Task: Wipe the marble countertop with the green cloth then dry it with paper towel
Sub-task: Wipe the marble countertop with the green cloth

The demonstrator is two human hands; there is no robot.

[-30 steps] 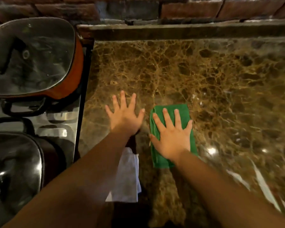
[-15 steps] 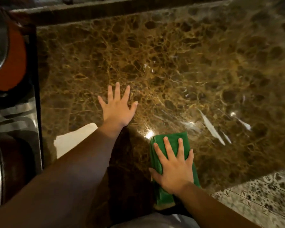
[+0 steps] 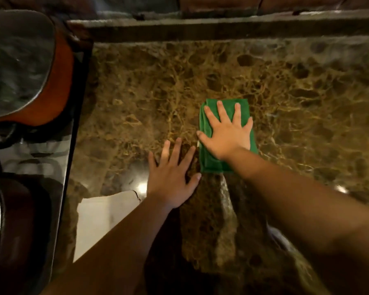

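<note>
A folded green cloth (image 3: 210,161) lies on the brown marble countertop (image 3: 307,99) near the middle. My right hand (image 3: 227,134) presses flat on top of it, fingers spread and pointing toward the wall. My left hand (image 3: 170,173) rests flat and empty on the bare marble just left of and nearer than the cloth, its thumb close to the cloth's near corner. A white paper towel (image 3: 102,220) lies near the front left of the counter, partly covered by my left forearm.
A stovetop (image 3: 43,158) borders the counter on the left. It carries an orange pan with a glass lid (image 3: 19,64) at the back and a dark lidded pot (image 3: 2,231) in front. A raised stone ledge (image 3: 222,28) and a brick wall close the far side.
My right hand has pushed the green cloth away from the front edge toward the wall. My left hand has stayed flat on the marble. The view has tilted back toward the stove and wall.
</note>
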